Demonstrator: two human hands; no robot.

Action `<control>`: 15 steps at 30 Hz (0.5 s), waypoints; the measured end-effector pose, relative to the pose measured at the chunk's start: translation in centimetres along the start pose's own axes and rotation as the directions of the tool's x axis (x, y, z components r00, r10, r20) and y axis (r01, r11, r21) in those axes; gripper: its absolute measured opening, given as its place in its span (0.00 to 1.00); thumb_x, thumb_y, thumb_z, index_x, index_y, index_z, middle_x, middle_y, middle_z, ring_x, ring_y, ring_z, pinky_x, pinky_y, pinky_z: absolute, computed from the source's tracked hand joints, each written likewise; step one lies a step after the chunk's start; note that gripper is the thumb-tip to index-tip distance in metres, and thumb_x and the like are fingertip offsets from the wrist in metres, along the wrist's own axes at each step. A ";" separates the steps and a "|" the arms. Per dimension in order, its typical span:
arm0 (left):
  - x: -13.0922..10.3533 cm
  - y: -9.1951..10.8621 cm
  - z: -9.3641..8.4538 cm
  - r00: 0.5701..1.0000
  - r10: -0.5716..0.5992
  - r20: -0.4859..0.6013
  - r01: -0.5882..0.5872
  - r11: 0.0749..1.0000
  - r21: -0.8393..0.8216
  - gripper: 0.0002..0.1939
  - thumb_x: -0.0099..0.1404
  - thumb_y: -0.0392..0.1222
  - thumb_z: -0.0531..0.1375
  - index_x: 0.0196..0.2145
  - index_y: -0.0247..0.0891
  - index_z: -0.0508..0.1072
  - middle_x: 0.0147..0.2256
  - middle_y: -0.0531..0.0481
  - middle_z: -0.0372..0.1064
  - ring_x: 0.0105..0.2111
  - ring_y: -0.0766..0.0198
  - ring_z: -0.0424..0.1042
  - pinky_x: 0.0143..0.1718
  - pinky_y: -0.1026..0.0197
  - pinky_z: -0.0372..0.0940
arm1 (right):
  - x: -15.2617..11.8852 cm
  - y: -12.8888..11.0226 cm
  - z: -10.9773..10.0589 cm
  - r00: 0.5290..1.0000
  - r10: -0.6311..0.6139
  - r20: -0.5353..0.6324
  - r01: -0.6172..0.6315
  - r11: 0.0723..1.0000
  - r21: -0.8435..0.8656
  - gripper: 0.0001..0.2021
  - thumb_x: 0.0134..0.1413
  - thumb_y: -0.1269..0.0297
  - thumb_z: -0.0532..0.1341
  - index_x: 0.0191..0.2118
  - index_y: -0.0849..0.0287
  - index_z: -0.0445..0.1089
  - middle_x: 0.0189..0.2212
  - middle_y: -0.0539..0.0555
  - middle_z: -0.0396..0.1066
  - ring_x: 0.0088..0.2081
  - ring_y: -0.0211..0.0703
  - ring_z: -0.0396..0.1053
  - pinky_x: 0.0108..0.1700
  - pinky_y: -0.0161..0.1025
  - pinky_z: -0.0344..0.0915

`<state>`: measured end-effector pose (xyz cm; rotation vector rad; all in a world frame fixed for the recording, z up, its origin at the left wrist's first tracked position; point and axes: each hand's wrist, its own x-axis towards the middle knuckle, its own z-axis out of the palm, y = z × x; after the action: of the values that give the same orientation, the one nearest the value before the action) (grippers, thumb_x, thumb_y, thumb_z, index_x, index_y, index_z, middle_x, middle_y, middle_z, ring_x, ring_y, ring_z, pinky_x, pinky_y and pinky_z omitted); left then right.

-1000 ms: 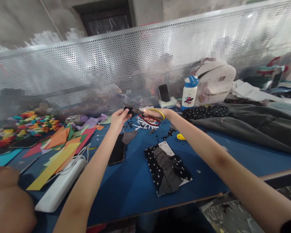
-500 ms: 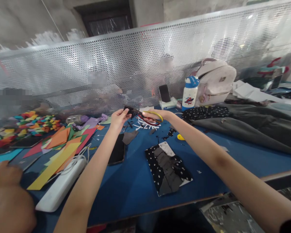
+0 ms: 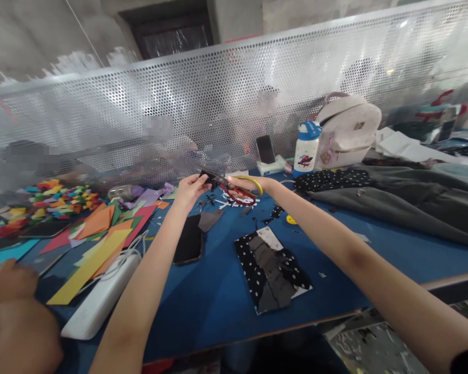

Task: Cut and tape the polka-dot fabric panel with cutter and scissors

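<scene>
A patchwork card [image 3: 273,270] lies on the blue tabletop [image 3: 203,306]. Beyond the card, to its left, the person's left hand [image 3: 193,190] pinches a small dark piece [image 3: 207,174]. The right hand [image 3: 248,187], beyond the card's far edge, is wrapped around red-and-yellow-handled scissors [image 3: 226,191], blades at the piece; how far they part cannot be told. A black phone [image 3: 189,241] lies left of the card; a blue-lidded bottle [image 3: 307,149] stands beyond the card, rightward.

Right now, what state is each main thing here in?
Left hand: pinching dark scrap
Right hand: gripping scissors
Scissors: at the scrap, opening unclear
Patched card: flat, partly covered
Water bottle: upright, lid on
Far phone: propped up, screen dark
Near phone: lying flat
Backpack: upright
</scene>
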<state>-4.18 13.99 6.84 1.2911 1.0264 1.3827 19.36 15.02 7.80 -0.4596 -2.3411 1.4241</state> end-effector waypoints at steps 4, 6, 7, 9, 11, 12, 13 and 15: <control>0.0 -0.1 -0.2 1.000 -0.006 0.016 0.005 0.999 0.041 0.14 0.71 0.44 0.60 0.50 0.34 0.70 0.46 0.45 0.70 0.41 0.60 0.73 0.41 0.54 0.73 | -0.3 0.0 -0.2 0.998 -0.003 -0.056 0.001 0.999 -0.043 0.29 0.66 0.39 0.46 0.25 0.61 0.59 0.17 0.45 0.56 0.17 0.29 0.53 0.18 0.28 0.55; 0.0 -0.2 -0.1 1.000 -0.007 0.029 0.005 0.998 0.063 0.15 0.71 0.44 0.60 0.50 0.34 0.70 0.47 0.44 0.70 0.42 0.59 0.73 0.42 0.53 0.72 | -0.4 0.1 -0.3 0.998 0.002 -0.067 -0.007 0.998 -0.066 0.29 0.66 0.40 0.46 0.25 0.60 0.59 0.16 0.45 0.55 0.15 0.29 0.52 0.17 0.28 0.53; -0.1 -0.2 -0.1 0.999 -0.007 0.038 0.004 0.997 0.073 0.15 0.70 0.44 0.60 0.51 0.34 0.70 0.47 0.44 0.70 0.42 0.59 0.73 0.42 0.53 0.72 | -0.4 0.2 -0.4 0.997 0.004 -0.071 -0.010 0.997 -0.078 0.29 0.66 0.40 0.46 0.24 0.60 0.58 0.15 0.45 0.55 0.15 0.29 0.51 0.16 0.28 0.52; -0.1 -0.3 0.0 0.998 -0.007 0.060 0.001 0.996 0.093 0.15 0.70 0.44 0.60 0.51 0.34 0.70 0.48 0.44 0.70 0.43 0.59 0.73 0.43 0.52 0.72 | -0.5 0.2 -0.4 0.996 0.007 -0.084 -0.016 0.994 -0.106 0.29 0.67 0.40 0.46 0.24 0.59 0.58 0.14 0.45 0.55 0.15 0.30 0.52 0.16 0.29 0.53; -0.3 -0.3 0.2 0.997 -0.004 0.083 -0.005 0.994 0.112 0.15 0.70 0.44 0.60 0.51 0.34 0.70 0.47 0.44 0.70 0.43 0.59 0.73 0.43 0.52 0.72 | -0.5 0.1 -0.3 0.993 0.011 -0.117 -0.028 0.990 -0.141 0.29 0.67 0.41 0.47 0.23 0.60 0.58 0.14 0.45 0.55 0.15 0.30 0.52 0.17 0.28 0.55; -0.3 -0.4 0.3 0.996 -0.002 0.092 -0.009 0.992 0.123 0.15 0.70 0.44 0.60 0.51 0.34 0.70 0.47 0.44 0.70 0.43 0.59 0.73 0.43 0.52 0.72 | -0.5 0.0 -0.3 0.989 0.014 -0.145 -0.037 0.986 -0.160 0.29 0.66 0.41 0.48 0.23 0.60 0.59 0.14 0.45 0.56 0.15 0.30 0.53 0.18 0.28 0.55; -0.4 -0.4 0.4 0.995 0.001 0.100 -0.015 0.991 0.136 0.15 0.70 0.44 0.60 0.51 0.34 0.70 0.47 0.44 0.70 0.43 0.59 0.73 0.43 0.52 0.72 | -0.5 -0.2 -0.3 0.983 0.017 -0.182 -0.050 0.982 -0.181 0.29 0.66 0.41 0.48 0.23 0.59 0.58 0.14 0.45 0.56 0.16 0.30 0.54 0.18 0.29 0.56; -0.6 -0.4 0.6 0.993 0.008 0.114 -0.027 0.985 0.169 0.15 0.70 0.44 0.60 0.50 0.34 0.70 0.47 0.44 0.70 0.42 0.59 0.73 0.43 0.52 0.72 | -0.5 -0.4 -0.4 0.964 0.025 -0.266 -0.088 0.970 -0.225 0.29 0.66 0.40 0.46 0.23 0.59 0.58 0.14 0.46 0.56 0.16 0.31 0.55 0.19 0.29 0.56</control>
<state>-3.54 13.47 6.42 1.4896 1.0757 1.2409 19.98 14.94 8.31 -0.7384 -2.3002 1.0377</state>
